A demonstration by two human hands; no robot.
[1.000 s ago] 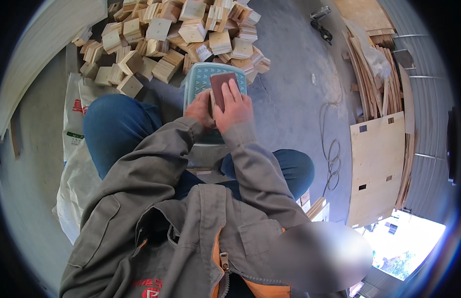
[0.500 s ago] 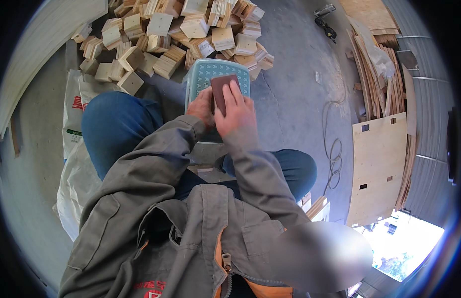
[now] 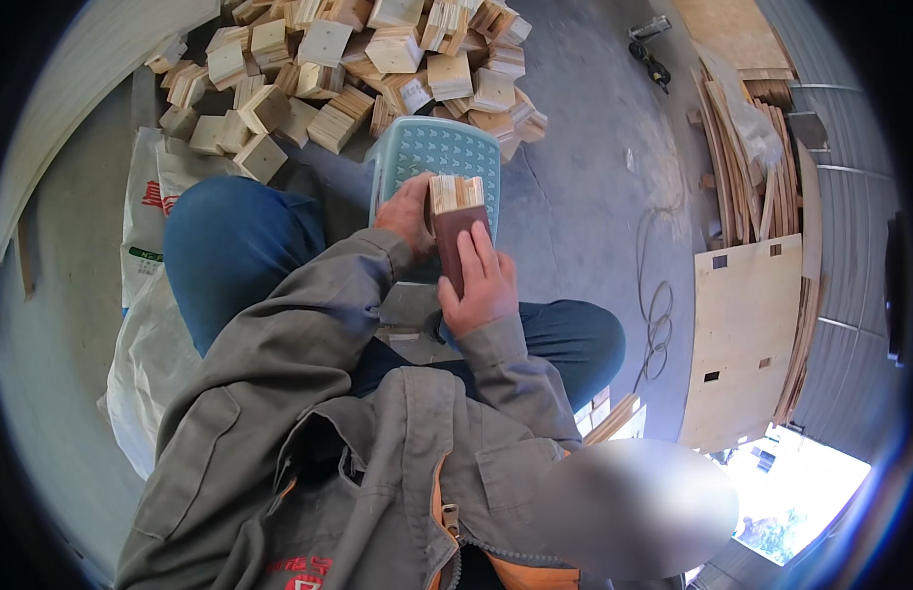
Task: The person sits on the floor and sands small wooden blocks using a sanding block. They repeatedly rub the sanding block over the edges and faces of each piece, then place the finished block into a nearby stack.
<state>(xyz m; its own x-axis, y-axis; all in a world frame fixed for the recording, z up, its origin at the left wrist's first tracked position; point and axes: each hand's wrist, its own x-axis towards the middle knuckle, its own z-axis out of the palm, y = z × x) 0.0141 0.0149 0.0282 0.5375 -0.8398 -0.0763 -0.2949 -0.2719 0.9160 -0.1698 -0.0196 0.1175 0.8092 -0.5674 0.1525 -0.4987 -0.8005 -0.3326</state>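
Over a light blue plastic stool [image 3: 386,162], my left hand [image 3: 407,212] is closed round the left side of a layered plywood block [image 3: 457,194]. The pale striped far end of the block shows; much of the rest is covered. A flat reddish-brown sanding block [image 3: 453,236] lies against the plywood. My right hand [image 3: 483,280] is closed on the sanding block, several fingers flat along its top and the thumb on its left side.
A heap of plywood blocks [image 3: 324,44] lies on the floor beyond the stool. A white sack [image 3: 142,364] sits left of my knee. On the right are a coiled cable [image 3: 658,329], a plywood sheet [image 3: 742,334] and stacked boards [image 3: 737,157]. A power tool [image 3: 649,64] lies farther back.
My right hand has drawn the sanding block back toward me, uncovering the striped far end of the plywood block. My left hand has stayed nearly in place.
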